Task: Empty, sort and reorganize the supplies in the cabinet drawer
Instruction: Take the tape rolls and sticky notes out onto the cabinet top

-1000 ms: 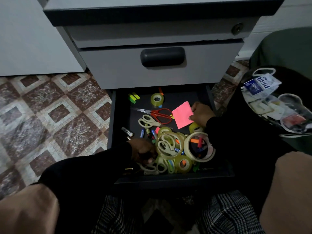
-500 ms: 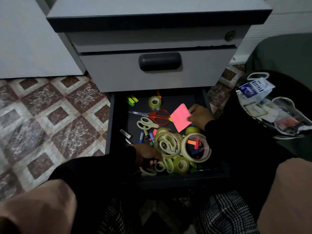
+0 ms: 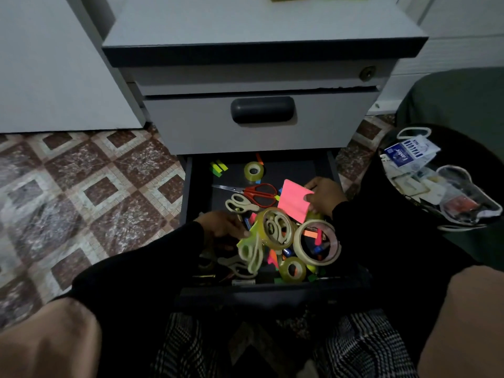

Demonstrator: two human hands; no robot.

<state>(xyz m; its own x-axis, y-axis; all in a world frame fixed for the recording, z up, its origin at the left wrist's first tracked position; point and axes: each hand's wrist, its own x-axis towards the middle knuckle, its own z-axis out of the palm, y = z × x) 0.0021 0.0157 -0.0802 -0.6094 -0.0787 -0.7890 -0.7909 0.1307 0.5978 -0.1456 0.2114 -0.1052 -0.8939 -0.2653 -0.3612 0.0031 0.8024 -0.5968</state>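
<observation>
A cluttered black bottom drawer [image 3: 334, 170] of a grey metal pedestal cabinet [image 3: 261, 36] is being emptied at the centre of the frame, with both hands already inside it. A bright pink square pad of sticky notes [image 3: 294, 203] is being pinched at its right edge by the right hand [image 3: 324, 199], thumb on top and fingers curled behind, and is being held tilted above the heap, right of centre. The left hand [image 3: 222, 226] is being worked into the left side of the pile, its fingers curled down among the supplies; what is being gripped there, if anything, cannot be told, as the fingertips are blurred and partly hidden. Directly right of that hand, a large roll of clear tape [image 3: 276, 231] and cream-handled scissors [image 3: 251, 253] are lying jumbled, touching each other, with a wide roll of pale masking tape [image 3: 317, 241] just beside them toward the right hand. Red-handled steel scissors [image 3: 257, 194] are lying farther back, their long axis running left to right, blades pointing toward the left of the frame, between the two hands and nearer the pink pad. A small roll of clear tape [image 3: 253, 171] is sitting apart at the back. A black bag of packets [image 3: 436, 184] is waiting at the right of the frame, on the right hand's side, so the pad is judged likelier to be carried out that way.
</observation>
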